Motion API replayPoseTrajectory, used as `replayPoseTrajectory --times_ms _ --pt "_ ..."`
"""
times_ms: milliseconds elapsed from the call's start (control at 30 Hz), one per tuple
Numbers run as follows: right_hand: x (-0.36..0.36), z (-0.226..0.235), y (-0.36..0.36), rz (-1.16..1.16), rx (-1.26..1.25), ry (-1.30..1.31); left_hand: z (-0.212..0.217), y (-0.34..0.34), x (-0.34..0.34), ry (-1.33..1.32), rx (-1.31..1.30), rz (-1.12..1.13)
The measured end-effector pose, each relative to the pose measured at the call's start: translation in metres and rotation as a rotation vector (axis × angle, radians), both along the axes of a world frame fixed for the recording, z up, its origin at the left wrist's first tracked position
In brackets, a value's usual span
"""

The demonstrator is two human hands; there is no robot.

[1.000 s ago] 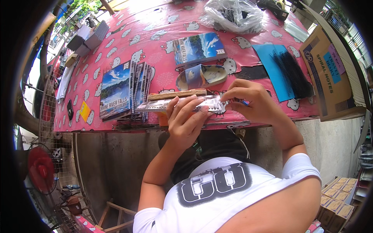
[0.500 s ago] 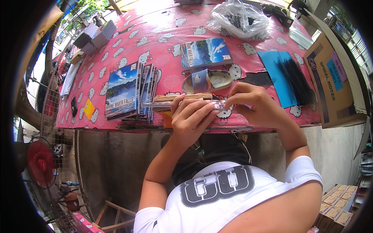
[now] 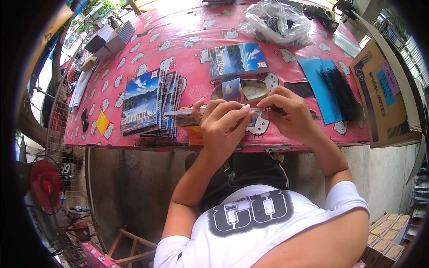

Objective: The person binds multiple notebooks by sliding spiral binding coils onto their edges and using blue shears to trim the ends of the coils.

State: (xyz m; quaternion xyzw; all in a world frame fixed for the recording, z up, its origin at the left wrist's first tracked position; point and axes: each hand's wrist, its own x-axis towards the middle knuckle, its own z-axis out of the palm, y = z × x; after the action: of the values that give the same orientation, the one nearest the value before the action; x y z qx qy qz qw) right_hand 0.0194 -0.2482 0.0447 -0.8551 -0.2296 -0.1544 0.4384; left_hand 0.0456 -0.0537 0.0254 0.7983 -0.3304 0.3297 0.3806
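Observation:
At the table's front edge I hold a notebook [image 3: 178, 114], seen almost edge-on. My left hand [image 3: 223, 123] is closed around it, its fingers lying over the top and covering most of it. My right hand [image 3: 288, 111] is closed in a pinch at the notebook's right end; what lies between those fingertips is too small to make out. Just beyond my hands sits an oval dish [image 3: 254, 90] with a bluish printed strip across its left part. An orange-yellow object [image 3: 195, 135] shows below the notebook.
To the left lie overlapping spiral notebooks [image 3: 140, 105] with waterfall covers. A stack of similar books [image 3: 239, 60] lies farther back. Black plastic coils [image 3: 342, 94] rest on a blue sheet [image 3: 313, 73], beside a cardboard box [image 3: 380, 94]. A clear plastic bag [image 3: 277, 24] stands at the back.
The notebook has tilted, and the tan slab-like edge above it is now mostly hidden. My left fingers have shifted upward, and my right fingertips have moved slightly up at its right end.

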Motion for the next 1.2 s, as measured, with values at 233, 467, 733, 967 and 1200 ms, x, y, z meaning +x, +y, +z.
replayPoseTrajectory --times_ms 233,467,733,967,1200 --pt "0.001 -0.004 0.002 -0.085 -0.107 -0.052 -0.006 0.0 0.004 0.049 -0.057 -0.029" --pt "-0.005 0.007 0.005 -0.125 -0.059 -0.039 -0.012 0.003 0.005 0.0 -0.093 -0.063" --pt "0.002 0.008 -0.002 -0.028 -0.181 -0.043 -0.016 0.006 0.007 -0.034 -0.088 -0.108" --pt "0.003 0.015 -0.01 0.046 -0.154 0.137 -0.017 0.009 0.007 -0.015 -0.069 -0.113" --pt "0.003 0.012 -0.01 0.04 -0.2 0.007 -0.018 0.01 0.002 -0.068 0.006 -0.018"
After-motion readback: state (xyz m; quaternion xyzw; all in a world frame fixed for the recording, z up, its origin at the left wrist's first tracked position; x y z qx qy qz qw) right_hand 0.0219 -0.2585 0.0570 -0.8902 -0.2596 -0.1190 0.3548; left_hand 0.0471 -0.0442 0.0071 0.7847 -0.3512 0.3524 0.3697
